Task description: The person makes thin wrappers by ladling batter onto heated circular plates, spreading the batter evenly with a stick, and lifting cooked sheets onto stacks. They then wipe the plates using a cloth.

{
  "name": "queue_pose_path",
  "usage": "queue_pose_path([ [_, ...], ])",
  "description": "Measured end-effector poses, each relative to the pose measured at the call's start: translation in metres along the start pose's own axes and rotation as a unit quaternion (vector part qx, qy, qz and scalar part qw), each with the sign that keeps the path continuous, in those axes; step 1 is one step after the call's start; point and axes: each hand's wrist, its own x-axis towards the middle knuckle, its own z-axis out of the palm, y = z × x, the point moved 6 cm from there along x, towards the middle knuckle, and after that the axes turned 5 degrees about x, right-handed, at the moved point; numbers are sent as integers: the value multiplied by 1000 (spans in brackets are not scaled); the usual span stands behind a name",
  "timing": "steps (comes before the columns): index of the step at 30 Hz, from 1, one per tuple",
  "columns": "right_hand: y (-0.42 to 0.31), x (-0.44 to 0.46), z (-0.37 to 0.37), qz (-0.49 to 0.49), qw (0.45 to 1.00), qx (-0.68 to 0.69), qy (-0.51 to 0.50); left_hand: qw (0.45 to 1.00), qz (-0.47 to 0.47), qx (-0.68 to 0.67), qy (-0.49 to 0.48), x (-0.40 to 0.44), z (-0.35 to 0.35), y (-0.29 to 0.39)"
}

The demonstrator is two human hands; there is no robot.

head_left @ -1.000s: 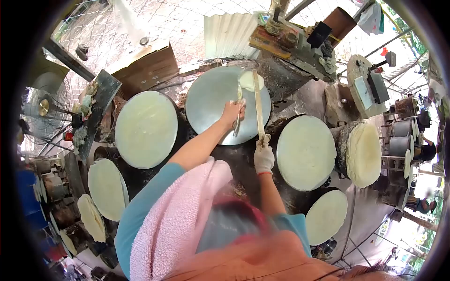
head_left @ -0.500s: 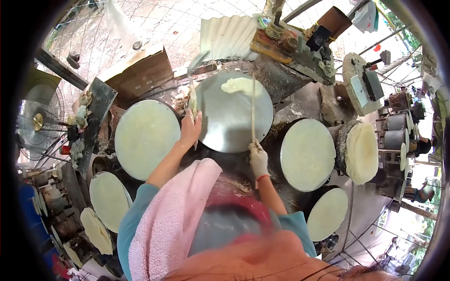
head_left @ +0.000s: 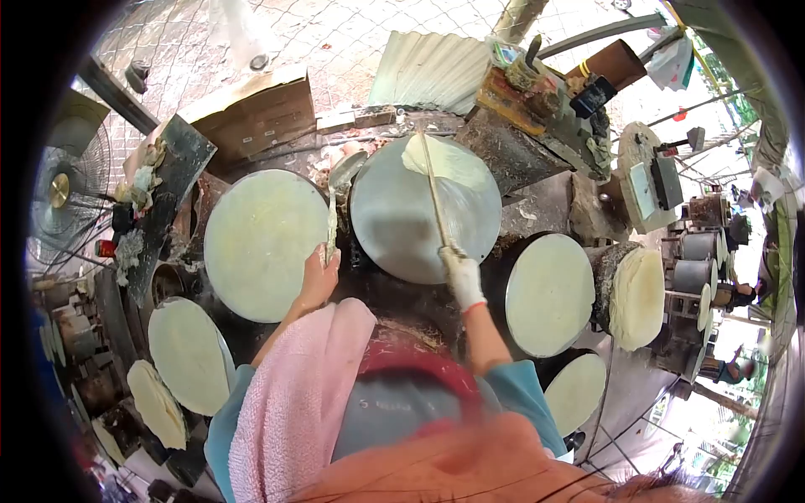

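In the middle is a round metal griddle [head_left: 402,239] with pale batter [head_left: 457,163] smeared over its upper part. My right hand [head_left: 460,272], in a white glove, grips a long thin stick [head_left: 435,193] whose far end lies across the batter. My bare left hand [head_left: 321,272] is closed round the handle of a ladle [head_left: 346,170], which points up between the griddle and the batter-covered round plate [head_left: 267,247] on the left. To the right of my gloved hand is another covered round plate [head_left: 550,293].
A stack of pale flat sheets [head_left: 637,298] stands at the right. More covered rounds [head_left: 191,354] are at lower left and lower right. A cardboard box [head_left: 260,121], a fan [head_left: 60,191] and a cluttered stand [head_left: 537,101] surround the griddle. Other people are far right.
The ladle has moved left, off the griddle, with my left hand. My gloved hand has tilted the stick leftward, and the batter has spread from a small patch into a wider smear.
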Motion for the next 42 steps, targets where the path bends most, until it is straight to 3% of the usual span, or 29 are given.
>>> queue_pose_path([
  [1, -12, 0, -15, -54, 998, -18, 5, 1000, 3, -5, 16, -7, -5, 4],
  [3, 1, 21, -61, -156, 984, 83, 28, 999, 5, -13, 46, -9, -9, 6],
  [5, 30, 45, -76, -34, 994, 108, 1, 998, -7, -19, 62, -16, -8, -3],
  [8, 4, 28, -43, 155, 982, -36, -105, 996, -60, -23, 62, -26, 3, 0],
  [9, 1, 28, -43, 146, 981, -24, -129, 994, -87, -32, 49, -29, 5, -2],
  [11, -11, 27, -55, 126, 977, 2, -175, 995, -48, -67, 46, -34, 9, 11],
  [13, -24, 58, -88, -52, 988, -3, -144, 989, -35, -140, 41, -44, 9, 52],
  [14, -27, 71, -107, -10, 991, 0, -131, 988, 17, -145, 44, -45, 8, 60],
  [15, -30, 80, -118, 31, 993, 2, -117, 986, 16, -161, 51, -44, 10, 66],
  [18, -48, 65, -87, 178, 959, -88, -204, 984, -11, -167, 59, -35, 27, 81],
  [21, -34, 62, -72, 123, 942, -82, -303, 977, -138, -162, 5, -44, 34, 67],
  [23, -15, 96, -91, 53, 948, -46, -309, 981, -131, -135, 51, -54, 34, 60],
  [24, -31, 112, -105, 0, 944, -187, -273, 981, -132, -126, 66, -60, 29, 55],
  [26, -36, 145, -107, -92, 940, -177, -276, 976, -148, -129, 92, -73, 27, 45],
  [27, -55, 137, -107, 7, 960, -120, -254, 971, -160, -141, 104, -78, 28, 40],
  [29, -71, 111, -92, 93, 925, -187, -318, 961, -183, -166, 126, -83, 29, 33],
  [31, -61, 87, -85, 146, 896, -180, -380, 957, -213, -147, 133, -99, 29, 30],
  [34, -31, 138, -101, 35, 912, -161, -374, 956, -235, -109, 135, -111, 23, 8],
  [36, -55, 153, -103, -47, 918, -190, -344, 973, -156, 21, 167, -101, 16, -13],
  [37, -71, 156, -99, 10, 923, -247, -294, 973, -114, 85, 179, -93, 14, -16],
  [39, -46, 176, -73, -60, 911, -144, -382, 971, -94, 136, 173, -70, 12, -10],
  [42, -70, 123, -81, 77, 852, -283, -434, 960, -52, 223, 162, -41, 15, -6],
])
